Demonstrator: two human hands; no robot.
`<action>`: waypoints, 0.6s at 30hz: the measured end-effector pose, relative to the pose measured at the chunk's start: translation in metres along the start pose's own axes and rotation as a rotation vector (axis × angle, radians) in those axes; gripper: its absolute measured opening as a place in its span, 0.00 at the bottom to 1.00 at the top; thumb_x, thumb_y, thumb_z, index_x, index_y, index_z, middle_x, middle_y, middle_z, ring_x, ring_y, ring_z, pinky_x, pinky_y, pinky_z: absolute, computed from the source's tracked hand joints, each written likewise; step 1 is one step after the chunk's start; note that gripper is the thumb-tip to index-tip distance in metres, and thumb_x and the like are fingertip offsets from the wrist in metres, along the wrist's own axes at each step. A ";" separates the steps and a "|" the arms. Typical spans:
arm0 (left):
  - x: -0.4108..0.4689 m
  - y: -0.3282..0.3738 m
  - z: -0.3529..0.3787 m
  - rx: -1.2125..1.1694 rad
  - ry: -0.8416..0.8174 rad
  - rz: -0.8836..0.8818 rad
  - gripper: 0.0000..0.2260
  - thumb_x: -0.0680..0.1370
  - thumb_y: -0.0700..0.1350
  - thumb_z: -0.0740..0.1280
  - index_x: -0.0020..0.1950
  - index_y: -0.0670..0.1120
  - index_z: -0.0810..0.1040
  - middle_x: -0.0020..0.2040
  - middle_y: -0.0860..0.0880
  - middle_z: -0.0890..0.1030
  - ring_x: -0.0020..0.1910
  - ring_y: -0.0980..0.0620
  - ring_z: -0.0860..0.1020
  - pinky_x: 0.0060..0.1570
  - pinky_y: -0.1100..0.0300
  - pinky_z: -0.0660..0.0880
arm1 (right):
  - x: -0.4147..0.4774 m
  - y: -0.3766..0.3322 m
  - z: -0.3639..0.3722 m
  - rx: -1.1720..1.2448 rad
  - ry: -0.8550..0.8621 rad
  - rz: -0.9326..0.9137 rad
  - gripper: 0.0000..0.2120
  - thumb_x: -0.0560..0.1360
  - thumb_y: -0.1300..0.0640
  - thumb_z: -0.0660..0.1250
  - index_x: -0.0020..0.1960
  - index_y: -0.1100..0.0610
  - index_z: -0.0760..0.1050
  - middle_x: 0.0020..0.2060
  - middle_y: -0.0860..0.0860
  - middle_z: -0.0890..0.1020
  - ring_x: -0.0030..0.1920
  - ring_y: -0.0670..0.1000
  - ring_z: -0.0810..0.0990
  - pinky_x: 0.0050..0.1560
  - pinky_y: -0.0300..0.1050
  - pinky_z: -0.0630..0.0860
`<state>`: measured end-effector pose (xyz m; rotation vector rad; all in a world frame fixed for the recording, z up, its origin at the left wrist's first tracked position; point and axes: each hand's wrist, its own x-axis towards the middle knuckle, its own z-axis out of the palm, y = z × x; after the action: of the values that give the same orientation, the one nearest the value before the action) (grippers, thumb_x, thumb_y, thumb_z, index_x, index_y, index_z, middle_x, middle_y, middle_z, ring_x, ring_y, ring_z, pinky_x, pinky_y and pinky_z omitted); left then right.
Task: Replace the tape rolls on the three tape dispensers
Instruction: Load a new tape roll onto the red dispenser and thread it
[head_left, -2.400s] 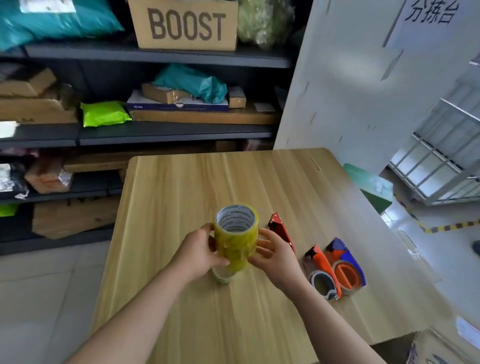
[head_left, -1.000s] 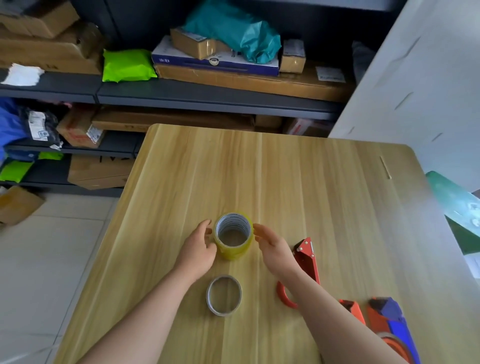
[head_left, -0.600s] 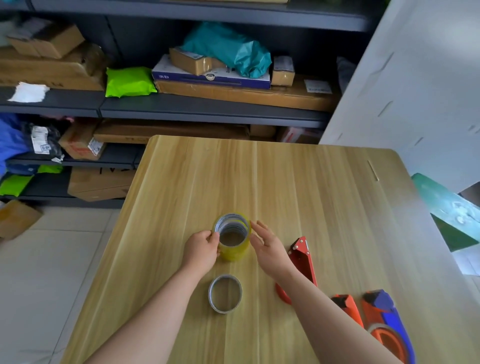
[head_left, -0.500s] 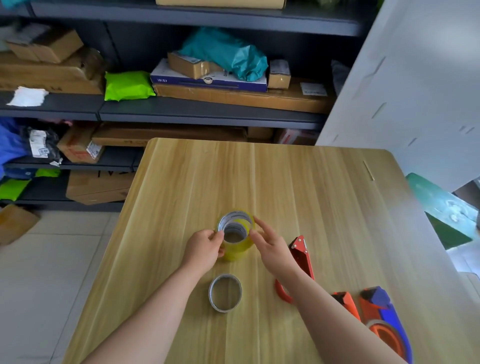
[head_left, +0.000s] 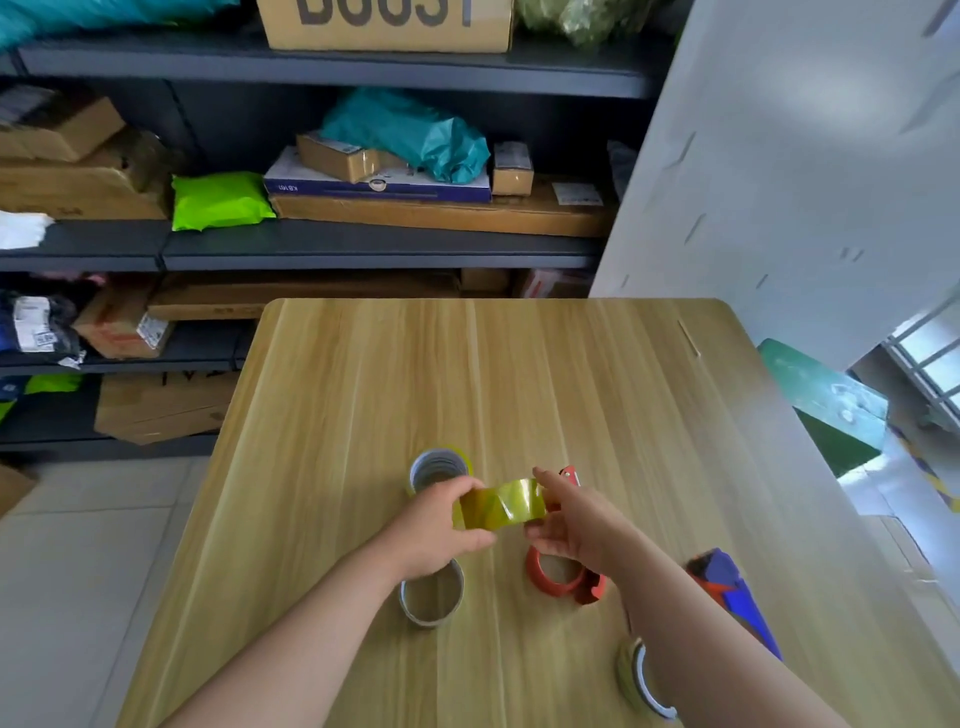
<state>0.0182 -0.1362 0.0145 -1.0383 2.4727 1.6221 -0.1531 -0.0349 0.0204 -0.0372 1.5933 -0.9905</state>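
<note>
**Yellow roll held off the table between both hands**

I see the yellow tape roll (head_left: 501, 505) turned on its side, raised above the wooden table (head_left: 597, 395), spanning the gap between the two hands. Left hand (head_left: 434, 525) grips its left end, fingers curled over the top. Right hand (head_left: 576, 525) pinches the right end, index finger laid along the upper edge.

A second yellow roll (head_left: 439, 466) stands upright on the table just beyond the left hand. An empty cardboard core (head_left: 431, 597) sits below the left wrist. The red dispenser (head_left: 558, 577) lies under the right hand, partly hidden. The blue-and-orange dispenser (head_left: 727, 597) lies right of the right forearm. Another roll (head_left: 636, 675) is at the bottom edge, mostly covered by the forearm; I can't tell what holds it.
</note>
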 end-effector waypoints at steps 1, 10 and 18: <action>0.000 0.003 0.002 -0.032 0.003 -0.008 0.15 0.72 0.46 0.73 0.55 0.54 0.73 0.51 0.54 0.79 0.52 0.55 0.77 0.53 0.64 0.71 | 0.001 0.002 -0.003 -0.043 0.018 -0.003 0.18 0.78 0.45 0.63 0.50 0.62 0.76 0.30 0.55 0.80 0.27 0.50 0.79 0.29 0.42 0.78; 0.012 -0.002 0.024 -0.159 0.038 -0.210 0.13 0.75 0.47 0.65 0.58 0.49 0.67 0.48 0.44 0.80 0.37 0.51 0.76 0.46 0.54 0.76 | 0.021 0.040 -0.051 -0.811 0.470 -0.025 0.23 0.77 0.49 0.63 0.67 0.61 0.67 0.63 0.60 0.71 0.62 0.60 0.72 0.59 0.51 0.72; 0.021 -0.008 0.044 -0.165 -0.001 -0.264 0.13 0.81 0.53 0.58 0.63 0.51 0.65 0.53 0.45 0.81 0.52 0.42 0.80 0.52 0.47 0.77 | 0.038 0.060 -0.069 -0.818 0.334 0.091 0.10 0.78 0.61 0.54 0.44 0.63 0.73 0.29 0.53 0.77 0.30 0.52 0.77 0.25 0.37 0.69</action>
<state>-0.0085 -0.1135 -0.0196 -1.3160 2.1180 1.7598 -0.1926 0.0228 -0.0502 -0.3716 2.1973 -0.2238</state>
